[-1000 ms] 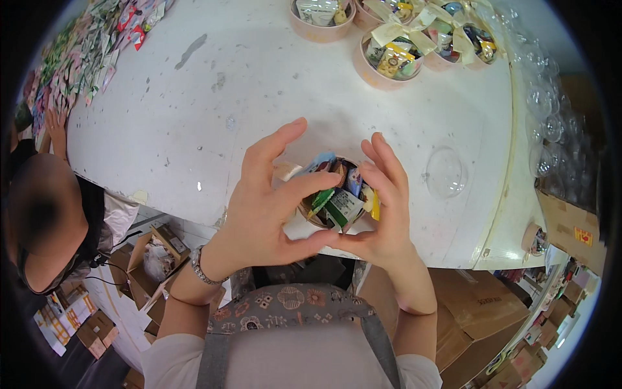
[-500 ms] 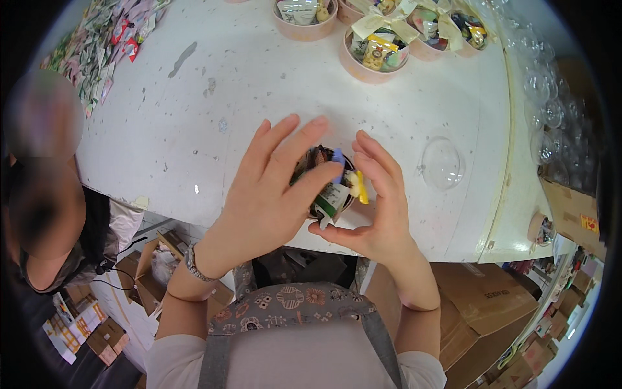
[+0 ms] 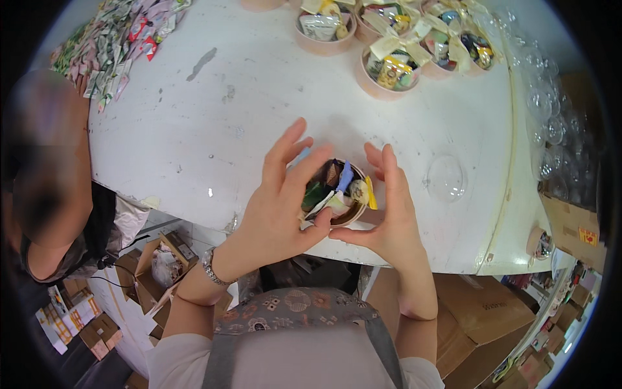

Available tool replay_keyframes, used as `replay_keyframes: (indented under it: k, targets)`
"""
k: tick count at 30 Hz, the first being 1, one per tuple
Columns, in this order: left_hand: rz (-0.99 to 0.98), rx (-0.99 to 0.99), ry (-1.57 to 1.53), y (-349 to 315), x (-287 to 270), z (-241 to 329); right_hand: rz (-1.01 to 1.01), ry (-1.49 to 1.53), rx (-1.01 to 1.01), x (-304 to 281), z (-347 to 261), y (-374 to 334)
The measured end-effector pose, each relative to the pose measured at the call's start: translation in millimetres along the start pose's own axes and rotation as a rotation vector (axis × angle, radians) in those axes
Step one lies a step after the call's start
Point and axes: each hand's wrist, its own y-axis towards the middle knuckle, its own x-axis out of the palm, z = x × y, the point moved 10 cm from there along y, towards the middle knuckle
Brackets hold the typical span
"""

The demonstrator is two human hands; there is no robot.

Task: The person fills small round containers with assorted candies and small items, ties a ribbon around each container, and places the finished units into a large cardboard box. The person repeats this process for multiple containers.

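Observation:
A round pink tub (image 3: 353,219) filled with small wrapped snack packets stands on the table between my hands. Dark, green, blue and yellow wrappers show in it, and a yellow-edged packet (image 3: 371,192) sticks up past its right rim. My left hand (image 3: 280,201) curves over the tub's left side with fingers apart, its thumb by the front rim. A bit of light blue shows behind those fingers; what it is I cannot make out. Cupped around the right side is my right hand (image 3: 391,211), fingers raised apart from the wall and thumb at the front rim.
Several filled tubs with cream bows (image 3: 392,71) stand at the back right. A clear plastic dome lid (image 3: 447,178) lies right of my hand; more clear domes (image 3: 551,123) crowd the right edge. Loose packets (image 3: 120,48) are heaped back left. A person (image 3: 58,194) sits at left.
My left thumb has moved off the packets toward the front rim, leaving more of the tub's contents in sight. The green-and-white packet sits lower in the tub. The whole view has shifted slightly.

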Motion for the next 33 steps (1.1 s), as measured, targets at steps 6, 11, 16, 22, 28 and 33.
replay_keyframes:
  k: [6, 11, 16, 22, 28, 33]
  targets:
    - [0.001, -0.082, -0.122, -5, -28, -17, -0.049, -0.182, -0.078, 20, -9, 5]
    - [0.082, -0.198, -0.106, -8, -62, -54, -0.133, -0.190, -0.116, 55, -23, 34]
    - [0.147, -0.354, -0.370, 0, -102, -98, -0.201, -0.238, -0.249, 100, -36, 97]
    - [0.231, -0.298, -0.555, 38, -157, -156, -0.051, -0.292, -0.312, 141, -40, 164]
    - [0.261, -0.243, -0.819, 47, -156, -178, 0.055, -0.276, -0.322, 135, -30, 168]
    - [0.438, -0.259, -0.831, 41, -164, -192, 0.025, -0.235, -0.239, 135, -26, 169]
